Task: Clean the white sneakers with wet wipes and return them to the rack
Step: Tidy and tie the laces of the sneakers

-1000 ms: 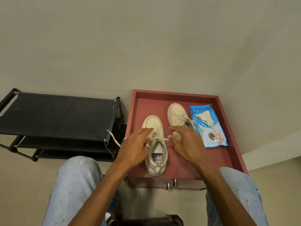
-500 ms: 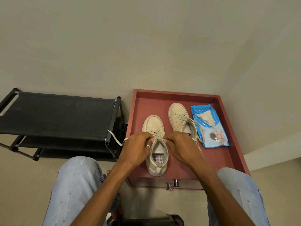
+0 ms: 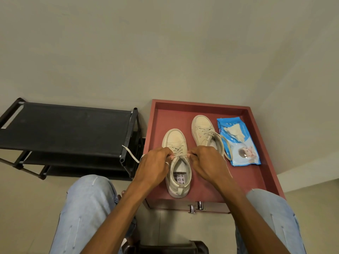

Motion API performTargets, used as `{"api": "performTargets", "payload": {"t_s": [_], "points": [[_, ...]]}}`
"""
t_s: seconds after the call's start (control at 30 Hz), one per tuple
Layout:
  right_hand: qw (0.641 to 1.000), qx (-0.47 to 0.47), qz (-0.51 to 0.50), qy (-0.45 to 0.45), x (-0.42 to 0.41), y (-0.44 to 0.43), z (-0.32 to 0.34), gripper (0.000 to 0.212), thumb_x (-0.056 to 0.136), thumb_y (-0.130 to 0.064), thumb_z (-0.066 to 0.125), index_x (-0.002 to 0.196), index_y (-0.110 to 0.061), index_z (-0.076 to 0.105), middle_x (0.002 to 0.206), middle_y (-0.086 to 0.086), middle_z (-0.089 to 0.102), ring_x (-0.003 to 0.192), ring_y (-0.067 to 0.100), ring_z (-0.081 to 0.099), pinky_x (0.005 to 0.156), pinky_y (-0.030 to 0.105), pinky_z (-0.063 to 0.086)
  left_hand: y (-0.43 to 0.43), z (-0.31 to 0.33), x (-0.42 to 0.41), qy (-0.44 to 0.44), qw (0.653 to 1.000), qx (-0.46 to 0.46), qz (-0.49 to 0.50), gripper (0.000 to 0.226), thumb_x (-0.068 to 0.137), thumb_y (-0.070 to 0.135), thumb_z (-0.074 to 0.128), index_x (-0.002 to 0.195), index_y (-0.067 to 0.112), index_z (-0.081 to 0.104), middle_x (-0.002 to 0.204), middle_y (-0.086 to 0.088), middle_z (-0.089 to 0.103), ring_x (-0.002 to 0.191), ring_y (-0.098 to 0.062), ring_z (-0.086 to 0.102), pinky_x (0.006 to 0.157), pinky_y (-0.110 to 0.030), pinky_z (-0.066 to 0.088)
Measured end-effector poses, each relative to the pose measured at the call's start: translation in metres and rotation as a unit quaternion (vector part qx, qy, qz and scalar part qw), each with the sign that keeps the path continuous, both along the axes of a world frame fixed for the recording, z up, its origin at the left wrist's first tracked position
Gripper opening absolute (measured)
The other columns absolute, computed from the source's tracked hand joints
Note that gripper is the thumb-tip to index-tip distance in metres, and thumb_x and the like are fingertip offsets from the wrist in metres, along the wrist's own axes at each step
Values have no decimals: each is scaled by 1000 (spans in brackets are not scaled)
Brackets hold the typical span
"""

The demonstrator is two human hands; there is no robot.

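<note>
At centre frame, on the red surface [image 3: 174,114]: both white sneakers stand side by side, toes toward the top of the picture. Hands: left hand [image 3: 156,164] and right hand [image 3: 207,162] sit either side of the near sneaker [image 3: 175,138], fingers of each curled, pinching lace at the top eyelets. One loose lace end [image 3: 131,154] trails off the surface's left edge toward the rack [image 3: 64,127]. The far sneaker [image 3: 201,131] is just to the right, laces slack, one loop lying over the wipes pack [image 3: 244,156]. A crumpled wipe [image 3: 234,131] rests on the pack.

The rack is at left of frame, with neither sneaker on it.

Judgement: wiping looks done or nearly so, as no hand holds a wipe and the work is on laces. Can't tell how clean the uppers are. Left to do: finish lacing the near shoe, probably the far one too, then put both on the rack
</note>
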State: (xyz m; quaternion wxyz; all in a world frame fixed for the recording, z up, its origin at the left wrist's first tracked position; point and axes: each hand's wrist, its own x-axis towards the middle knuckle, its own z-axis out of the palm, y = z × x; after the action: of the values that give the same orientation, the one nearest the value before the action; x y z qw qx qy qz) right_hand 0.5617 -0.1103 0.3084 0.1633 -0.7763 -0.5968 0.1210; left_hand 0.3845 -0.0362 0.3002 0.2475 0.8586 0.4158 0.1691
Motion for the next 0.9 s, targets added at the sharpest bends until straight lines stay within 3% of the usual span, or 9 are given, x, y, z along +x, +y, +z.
{"api": "performTargets", "payload": {"t_s": [0.17, 0.47, 0.6, 0.7, 0.8, 0.9], "points": [[1000, -13, -10, -3, 3, -2, -2, 26, 87, -26, 45, 63, -19, 51, 58, -5, 54, 56, 13, 53, 48, 32, 42, 1, 2, -3, 5, 1000, 3, 0, 9, 97, 23, 61, 97, 17, 68, 90, 6, 66, 79, -13, 58, 69, -26, 44], [999, -23, -26, 34, 7, -6, 1, 25, 89, -34, 50, 74, -21, 64, 68, -7, 64, 64, 9, 58, 58, 35, 53, 0, 3, -12, 23, 1000, 5, -17, 19, 101, 32, 55, 105, 20, 69, 99, 8, 63, 92, -14, 59, 75, -31, 52], [994, -40, -34, 91, 12, -9, 18, 36, 88, -42, 60, 62, -18, 64, 72, -6, 66, 68, 7, 59, 64, 29, 49, 4, 6, -21, 52, 998, -36, -7, 24, 98, 43, 57, 78, 30, 61, 89, 9, 57, 97, -15, 48, 78, -29, 43], [972, -17, -46, 230, 4, -11, 31, 31, 89, -38, 65, 66, -19, 69, 84, -11, 68, 84, 0, 60, 75, 22, 45, 5, 16, -18, -76, 981, -178, 13, 22, 96, 33, 62, 76, 28, 68, 98, 9, 62, 103, -9, 53, 88, -27, 46], [902, 21, -68, 426, -6, -12, 40, 20, 92, -25, 65, 78, -17, 76, 96, -13, 72, 95, -4, 63, 79, 11, 43, 1, 35, -13, -228, 922, -310, 37, 17, 99, 18, 59, 92, 17, 75, 115, 11, 68, 104, 8, 62, 85, -9, 45], [845, 49, -81, 526, -11, -10, 43, 16, 93, -21, 63, 92, -13, 77, 102, -7, 75, 105, 2, 65, 87, 13, 44, -3, 44, -8, -315, 877, -361, 36, 17, 99, 22, 59, 102, 17, 75, 117, 13, 72, 112, 6, 62, 88, -8, 46]]}}
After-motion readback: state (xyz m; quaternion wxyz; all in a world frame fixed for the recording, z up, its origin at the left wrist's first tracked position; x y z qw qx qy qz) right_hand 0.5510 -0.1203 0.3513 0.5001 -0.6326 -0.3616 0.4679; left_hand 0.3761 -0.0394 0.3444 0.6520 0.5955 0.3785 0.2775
